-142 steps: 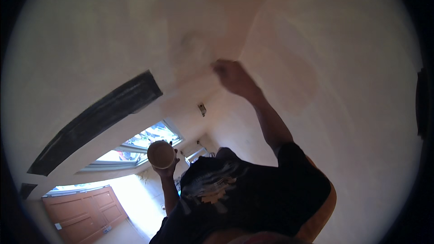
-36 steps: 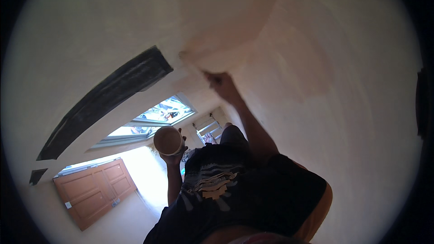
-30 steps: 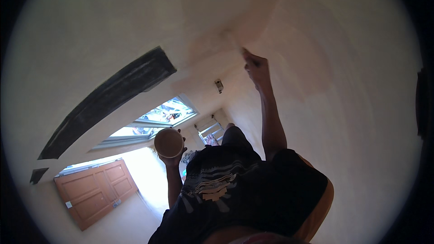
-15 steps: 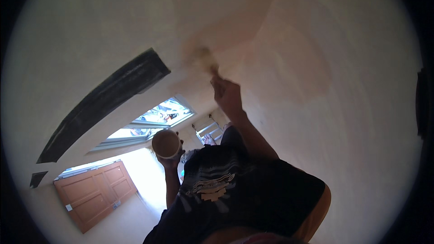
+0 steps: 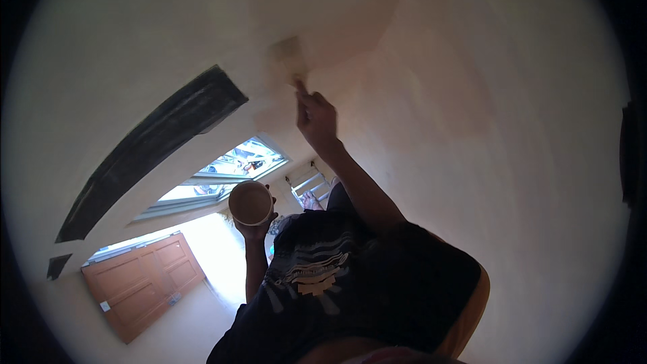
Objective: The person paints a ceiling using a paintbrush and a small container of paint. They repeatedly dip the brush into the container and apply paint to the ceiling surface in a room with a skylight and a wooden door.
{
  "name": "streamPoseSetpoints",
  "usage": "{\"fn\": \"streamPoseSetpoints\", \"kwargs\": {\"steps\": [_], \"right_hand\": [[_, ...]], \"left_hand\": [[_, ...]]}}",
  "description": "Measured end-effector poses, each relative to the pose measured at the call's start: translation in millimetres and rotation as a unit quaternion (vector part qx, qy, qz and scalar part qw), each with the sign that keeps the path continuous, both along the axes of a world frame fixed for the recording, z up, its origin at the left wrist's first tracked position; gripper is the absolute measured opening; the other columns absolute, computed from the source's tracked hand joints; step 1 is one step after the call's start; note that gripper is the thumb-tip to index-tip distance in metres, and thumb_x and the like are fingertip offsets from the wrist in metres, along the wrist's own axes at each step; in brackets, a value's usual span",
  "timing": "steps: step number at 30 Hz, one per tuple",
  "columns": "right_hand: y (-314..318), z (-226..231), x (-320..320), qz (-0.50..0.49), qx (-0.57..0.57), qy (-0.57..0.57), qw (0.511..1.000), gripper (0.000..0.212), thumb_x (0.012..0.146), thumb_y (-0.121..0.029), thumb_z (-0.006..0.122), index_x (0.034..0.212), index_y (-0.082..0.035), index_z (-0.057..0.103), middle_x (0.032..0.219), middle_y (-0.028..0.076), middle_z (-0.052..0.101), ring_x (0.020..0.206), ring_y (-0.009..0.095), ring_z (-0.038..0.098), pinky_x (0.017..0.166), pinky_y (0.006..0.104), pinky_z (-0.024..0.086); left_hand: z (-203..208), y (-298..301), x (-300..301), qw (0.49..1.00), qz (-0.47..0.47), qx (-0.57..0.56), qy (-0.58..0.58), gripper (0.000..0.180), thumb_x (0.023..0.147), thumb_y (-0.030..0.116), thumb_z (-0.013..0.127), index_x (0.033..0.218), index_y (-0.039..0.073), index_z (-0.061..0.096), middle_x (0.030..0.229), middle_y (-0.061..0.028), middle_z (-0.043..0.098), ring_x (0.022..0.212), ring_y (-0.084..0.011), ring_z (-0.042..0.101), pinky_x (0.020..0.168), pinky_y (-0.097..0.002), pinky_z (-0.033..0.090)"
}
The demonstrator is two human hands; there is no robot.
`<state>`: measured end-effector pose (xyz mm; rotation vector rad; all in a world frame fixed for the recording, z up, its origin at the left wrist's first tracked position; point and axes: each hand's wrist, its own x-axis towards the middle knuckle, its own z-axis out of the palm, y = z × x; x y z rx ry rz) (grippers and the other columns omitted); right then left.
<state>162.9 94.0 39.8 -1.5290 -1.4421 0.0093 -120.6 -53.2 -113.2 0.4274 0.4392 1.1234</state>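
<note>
My right hand (image 5: 317,120) is raised in front of me, its fingers wrapped round the handle of a wide, flat paintbrush (image 5: 290,55). The brush's head is slightly blurred and lies against the pale wall surface (image 5: 269,0), at the edge of a darker, pinkish-brown patch (image 5: 344,44). Lower and to the left, my left hand (image 5: 253,230) grips a round white tub (image 5: 250,203) from below and the side. The tub's open top faces me; its inside looks beige, and how full it is I cannot tell.
A long black strip (image 5: 151,152) runs along the surface on the left. Below it are a window (image 5: 246,160) with open panes and a brown panelled wooden shutter or door (image 5: 145,283). A pale frame with rungs (image 5: 311,185) shows low down, behind my body.
My right hand and the brush have moved up and to the left across the surface. My left hand still holds the tub in nearly the same place.
</note>
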Motion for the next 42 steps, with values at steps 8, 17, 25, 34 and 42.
{"fn": "streamPoseSetpoints", "kwargs": {"steps": [8, 17, 25, 34, 42], "right_hand": [[-29.9, -26.1, -6.5, 0.037, -0.003, 0.011, 0.999, 0.044, 0.090, -0.010, 0.064, 0.133, -0.019, 0.060, 0.064, 0.013, 0.053, 0.055, 0.029, 0.058, 0.052, 0.0404, 0.049], [-30.1, -87.8, -26.2, 0.058, -0.095, -0.035, 0.993, 0.052, 0.090, -0.014, 0.059, 0.141, -0.022, 0.052, 0.065, 0.010, 0.052, 0.046, 0.028, 0.054, 0.046, 0.0409, 0.048], [1.7, -23.8, -25.9, 0.028, -0.008, -0.037, 0.999, 0.046, 0.091, -0.015, 0.060, 0.136, -0.022, 0.057, 0.063, 0.011, 0.053, 0.052, 0.028, 0.058, 0.049, 0.0413, 0.049], [-113.1, 89.0, 31.3, 0.348, -0.302, 0.156, 0.874, 0.035, 0.097, -0.009, 0.056, 0.132, -0.010, 0.061, 0.090, 0.013, 0.074, 0.069, 0.007, 0.058, 0.065, 0.0252, 0.048], [-100.3, 109.4, -22.6, 0.427, -0.345, -0.241, 0.801, 0.023, 0.092, -0.023, 0.061, 0.109, -0.013, 0.074, 0.077, 0.015, 0.068, 0.069, 0.032, 0.066, 0.065, 0.0406, 0.053]], "left_hand": [[28.4, -9.3, -2.9, 0.936, -0.019, 0.103, 0.337, 0.087, 0.090, 0.064, 0.050, 0.151, 0.008, 0.025, 0.144, -0.0324, 0.037, 0.119, -0.0489, 0.053, 0.082, -0.0568, 0.058], [27.1, -8.5, -2.8, 0.992, 0.058, -0.002, 0.109, 0.062, 0.096, 0.041, 0.048, 0.146, 0.007, 0.034, 0.141, -0.0284, 0.045, 0.108, -0.0353, 0.060, 0.072, -0.0423, 0.058], [17.9, -18.0, -3.2, 0.986, 0.035, 0.022, 0.160, 0.074, 0.091, 0.046, 0.058, 0.148, 0.007, 0.031, 0.145, -0.0203, 0.044, 0.117, -0.0339, 0.054, 0.094, -0.0458, 0.050], [-23.2, 5.1, -17.6, 0.992, 0.090, -0.066, -0.060, 0.080, 0.090, 0.058, 0.042, 0.147, 0.003, 0.036, 0.148, -0.0160, 0.041, 0.135, -0.0322, 0.043, 0.109, -0.0501, 0.039], [-87.6, 2.7, -60.2, 0.831, 0.109, 0.092, 0.537, 0.050, 0.092, 0.031, 0.059, 0.133, 0.002, 0.053, 0.130, -0.0118, 0.061, 0.117, -0.0251, 0.060, 0.095, -0.0408, 0.050]]}}
